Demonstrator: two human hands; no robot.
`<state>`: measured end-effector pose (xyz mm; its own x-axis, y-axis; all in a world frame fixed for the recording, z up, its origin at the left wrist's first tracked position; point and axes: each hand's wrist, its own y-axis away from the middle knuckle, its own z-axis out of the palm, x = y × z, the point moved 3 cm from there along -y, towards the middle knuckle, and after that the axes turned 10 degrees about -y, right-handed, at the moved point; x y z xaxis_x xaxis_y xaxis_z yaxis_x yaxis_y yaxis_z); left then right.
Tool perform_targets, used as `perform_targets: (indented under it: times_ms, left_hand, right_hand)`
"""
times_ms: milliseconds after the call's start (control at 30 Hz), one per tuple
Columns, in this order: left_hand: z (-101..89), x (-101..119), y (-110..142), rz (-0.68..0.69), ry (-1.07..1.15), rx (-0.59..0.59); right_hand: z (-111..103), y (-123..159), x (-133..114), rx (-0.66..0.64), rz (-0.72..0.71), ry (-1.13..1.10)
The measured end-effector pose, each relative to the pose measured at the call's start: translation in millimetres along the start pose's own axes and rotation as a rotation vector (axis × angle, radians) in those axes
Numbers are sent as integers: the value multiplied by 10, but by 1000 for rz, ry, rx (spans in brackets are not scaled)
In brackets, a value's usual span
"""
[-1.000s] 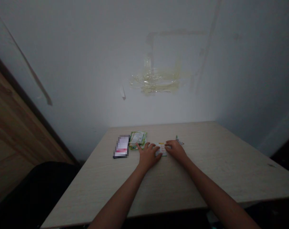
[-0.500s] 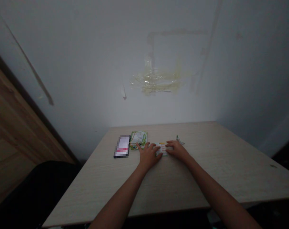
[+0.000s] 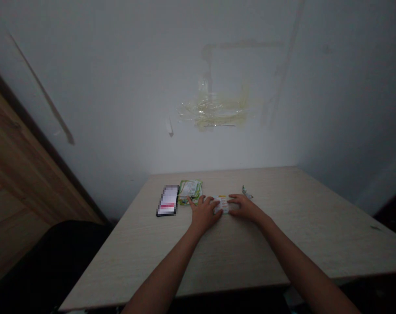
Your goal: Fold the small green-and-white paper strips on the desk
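A small, flat, white printed piece [image 3: 222, 204], paper or a packet with a yellow strip on its top edge, lies on the table between my hands. My left hand [image 3: 204, 213] rests with fingers spread, its thumb and forefinger at the left edge of the piece. At the right edge are the fingertips of my right hand [image 3: 245, 207], held apart. A green and white packet [image 3: 190, 189] lies just beyond my left fingers. Beyond my right hand is a small torn green and white scrap [image 3: 246, 192].
A phone [image 3: 168, 200] with a blurred screen lies left of the packet. The pale wooden table [image 3: 302, 226] meets a wall [image 3: 119, 109] with tape remnants. A dark chair back [image 3: 60, 257] stands at the left, by a wooden panel [image 3: 18, 165].
My right hand has shifted very slightly at the edge of the printed piece. My left hand, the packet and the phone look the same.
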<state>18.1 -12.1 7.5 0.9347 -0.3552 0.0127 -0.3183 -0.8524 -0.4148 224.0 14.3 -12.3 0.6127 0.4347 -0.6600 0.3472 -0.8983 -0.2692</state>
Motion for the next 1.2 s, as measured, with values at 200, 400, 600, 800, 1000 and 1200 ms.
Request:
perform_targets:
  times_ms: [200, 400, 600, 800, 1000, 1200]
  left_hand:
    - [-7, 0, -1, -10, -6, -9]
    - [-14, -4, 2, -16, -9, -39]
    - [-33, -3, 8, -6, -12, -43]
    - [-35, -8, 11, -10, -16, -56]
    - [-29, -13, 14, -10, -30, -50]
    - [-20, -17, 6, -15, -27, -64]
  right_hand:
    - [10, 12, 47, 11, -6, -73]
    - [4, 25, 25, 80, -30, -151]
    - [-22, 15, -54, 51, -57, -132]
    - [2, -7, -11, 91, -20, -77]
    - [53, -48, 25, 160, 18, -30]
    - [55, -91, -35, 199, 75, 13]
